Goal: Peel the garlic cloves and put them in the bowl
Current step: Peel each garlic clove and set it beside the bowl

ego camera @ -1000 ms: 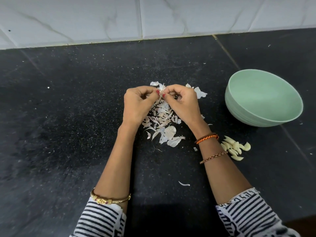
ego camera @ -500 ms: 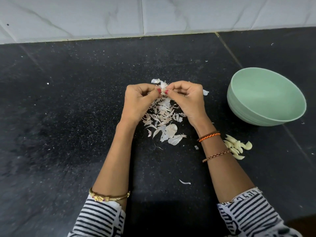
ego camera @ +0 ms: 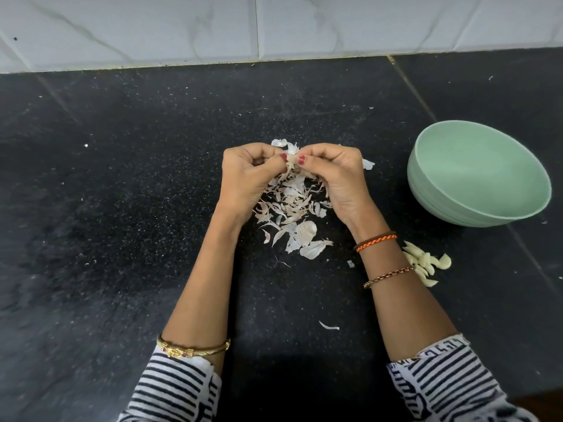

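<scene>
Little has shifted since the earlier frames: both hands hold the same pose above the heap of skins, the thumbs only a touch closer, and the green bowl sits where it sat.

At the centre of the dark table [ego camera: 122, 208], the left hand [ego camera: 248, 175] and the right hand [ego camera: 333, 175] meet thumb to thumb, each grip narrow and pinched on one garlic clove [ego camera: 292, 161] held between the fingertips. Loose skin hangs from the clove, so the job in hand looks like stripping the last of its peel. Working right over the pile of peels [ego camera: 292, 208] makes sense: scraps drop onto the heap just under the hands at 6 o'clock, not across the table.

Peeled garlic cloves [ego camera: 426, 263] lie in a small cluster on the table at 4 o'clock from the hands, just beside the right forearm, partly hidden by it. The mint-green bowl [ego camera: 457, 217] stands at 3 o'clock, near the right hand and apart from the cluster; its visible inside shows no cloves. So the peeling appears well along, while the move into the bowl seems not yet begun. Keeping the bowl on the right side would let that hand drop cloves in with a short reach.

One stray peel [ego camera: 329, 326] lies at 6 o'clock between the forearms. White wall tiles [ego camera: 182, 25] border the table at 12 o'clock.
</scene>
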